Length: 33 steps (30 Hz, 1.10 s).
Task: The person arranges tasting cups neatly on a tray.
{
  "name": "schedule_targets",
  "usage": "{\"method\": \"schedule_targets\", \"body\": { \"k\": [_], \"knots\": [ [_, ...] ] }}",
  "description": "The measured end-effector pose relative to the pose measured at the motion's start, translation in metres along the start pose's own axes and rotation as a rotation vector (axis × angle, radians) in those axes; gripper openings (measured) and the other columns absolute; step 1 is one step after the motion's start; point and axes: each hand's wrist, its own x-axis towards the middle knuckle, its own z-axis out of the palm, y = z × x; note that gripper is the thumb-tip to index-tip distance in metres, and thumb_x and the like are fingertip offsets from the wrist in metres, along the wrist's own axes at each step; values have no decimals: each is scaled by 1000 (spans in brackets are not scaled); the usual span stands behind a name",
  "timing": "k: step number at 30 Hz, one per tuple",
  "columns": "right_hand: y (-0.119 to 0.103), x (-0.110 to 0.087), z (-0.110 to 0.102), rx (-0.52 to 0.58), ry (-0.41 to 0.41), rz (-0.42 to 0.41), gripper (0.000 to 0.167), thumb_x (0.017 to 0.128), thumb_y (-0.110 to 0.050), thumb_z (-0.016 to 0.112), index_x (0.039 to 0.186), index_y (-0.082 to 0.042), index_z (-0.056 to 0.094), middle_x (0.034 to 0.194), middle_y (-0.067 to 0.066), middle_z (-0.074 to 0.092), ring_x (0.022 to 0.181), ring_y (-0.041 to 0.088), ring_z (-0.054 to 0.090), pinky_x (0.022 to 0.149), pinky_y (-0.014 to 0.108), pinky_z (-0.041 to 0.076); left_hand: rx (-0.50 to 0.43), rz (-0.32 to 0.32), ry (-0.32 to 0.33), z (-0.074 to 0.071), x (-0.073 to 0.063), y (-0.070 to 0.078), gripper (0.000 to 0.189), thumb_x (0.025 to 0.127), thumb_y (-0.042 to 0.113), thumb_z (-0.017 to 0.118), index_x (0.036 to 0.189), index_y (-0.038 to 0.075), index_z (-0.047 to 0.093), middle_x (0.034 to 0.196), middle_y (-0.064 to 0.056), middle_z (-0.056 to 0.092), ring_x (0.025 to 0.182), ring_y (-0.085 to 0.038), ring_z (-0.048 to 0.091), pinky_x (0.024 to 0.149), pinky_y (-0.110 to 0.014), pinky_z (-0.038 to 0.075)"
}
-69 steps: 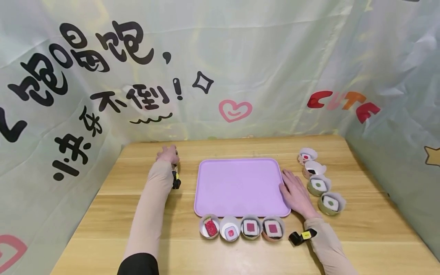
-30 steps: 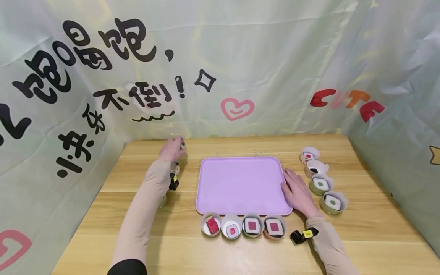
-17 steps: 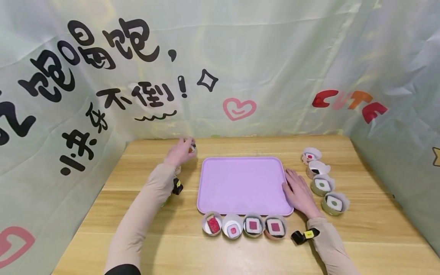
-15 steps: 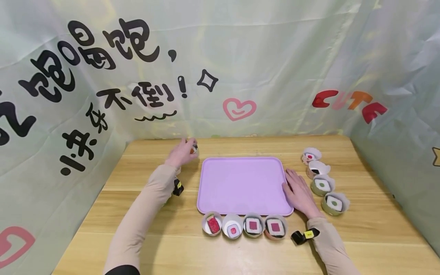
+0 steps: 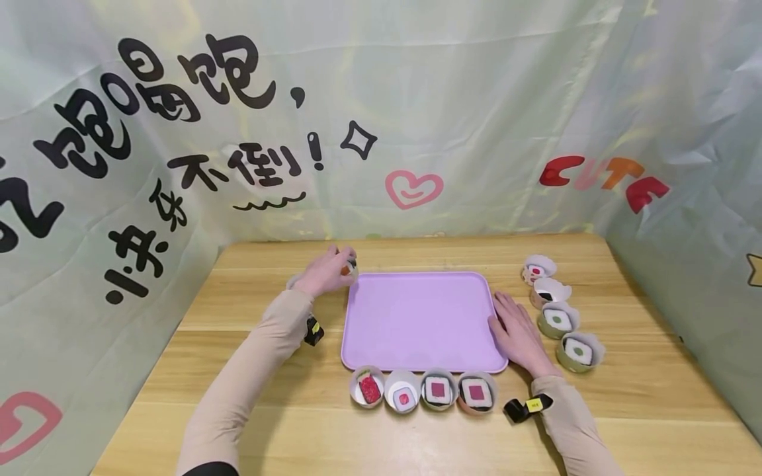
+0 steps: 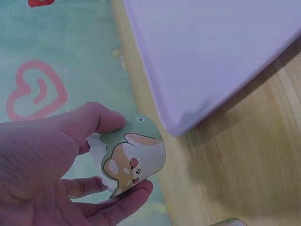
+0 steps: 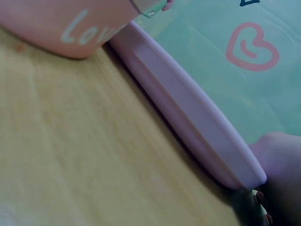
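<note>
My left hand point(image 5: 326, 272) grips a small paper cup point(image 6: 141, 157) by its side, thumb on one side and fingers on the other. The cup is green and white with a printed cartoon dog, and it is tipped on its side in the left wrist view. It is by the far left corner of a lilac tray point(image 5: 417, 320); what it holds is mostly hidden. My right hand point(image 5: 516, 334) lies with fingers extended at the tray's right edge.
Several paper cups with sushi pieces point(image 5: 437, 390) line the tray's near edge. More cups point(image 5: 558, 320) form a row on the right. Another cup point(image 5: 292, 281) is partly hidden behind my left hand. A printed cloth point(image 5: 476, 119) stands behind the table point(image 5: 440, 436).
My left hand has carried the cup rightward and nearer, from the far left of the table to the tray's corner. My right hand has stayed in place.
</note>
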Motion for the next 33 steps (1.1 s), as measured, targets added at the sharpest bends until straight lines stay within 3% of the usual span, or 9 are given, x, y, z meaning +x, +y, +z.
{"method": "schedule_targets", "body": {
  "k": [3, 11, 18, 33],
  "knots": [
    [0, 0, 0, 1, -3, 1, 53, 105, -16, 42, 149, 11, 36, 157, 35, 32, 149, 51, 24, 124, 62, 14, 2, 14, -11, 1, -1, 2, 50, 92, 23, 68, 138, 13, 50, 127, -22, 53, 86, -27, 57, 72, -39, 52],
    [-2, -1, -1, -2, 11, -12, 52, 104, -16, 43, 148, 11, 39, 155, 36, 34, 147, 52, 27, 122, 64, 16, 0, 67, -45, 6, 1, 8, 50, 92, 21, 68, 137, 13, 51, 128, -18, 55, 94, -28, 60, 81, -43, 55],
    [-3, -1, 0, -4, 23, -22, 51, 104, -16, 46, 146, 12, 41, 154, 36, 36, 146, 53, 28, 121, 65, 18, 10, 112, -41, 13, 3, 14, 48, 90, 18, 69, 135, 12, 53, 123, -16, 57, 93, -26, 60, 81, -42, 55],
    [-4, -1, -2, -49, -31, 13, 53, 106, -19, 41, 150, 10, 36, 158, 35, 30, 149, 52, 22, 122, 67, 13, -7, 125, -84, 30, 8, 24, 49, 88, 19, 74, 133, 13, 55, 115, -12, 56, 89, -23, 58, 76, -37, 54]
  ]
}}
